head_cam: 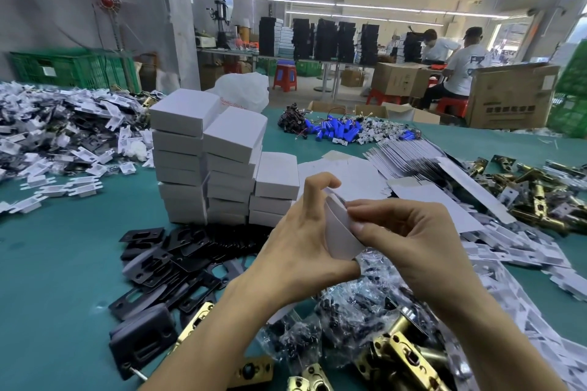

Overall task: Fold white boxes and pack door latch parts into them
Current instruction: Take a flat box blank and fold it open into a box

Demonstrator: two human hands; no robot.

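A: Which step now?

B: Looks like folding. Holding one white card point(341, 232) up over the near middle of the tabletop point(57, 247), just above the little bags of screws point(349, 305).

A: Held how?

B: Pinched by the left hand point(298, 232) on one side, thumb under, fingers curled over the top. Pinched by the right hand point(409, 238) on the other side, thumb pressing the bent flap. No open hand here.

A: Done yet?

B: No. Only a bent card, not a box.

A: Next?

B: Probably need to push the sides up square and tuck the flaps in. Then time to grab parts: gold latches point(400, 355) by the near edge, black plates point(165, 260) at the near left.

A: And after?

B: Likely set by the stack of shut boxes point(209, 162), just past the hands toward the middle. Lots more flat cards point(409, 152) to fold, over toward the far right.
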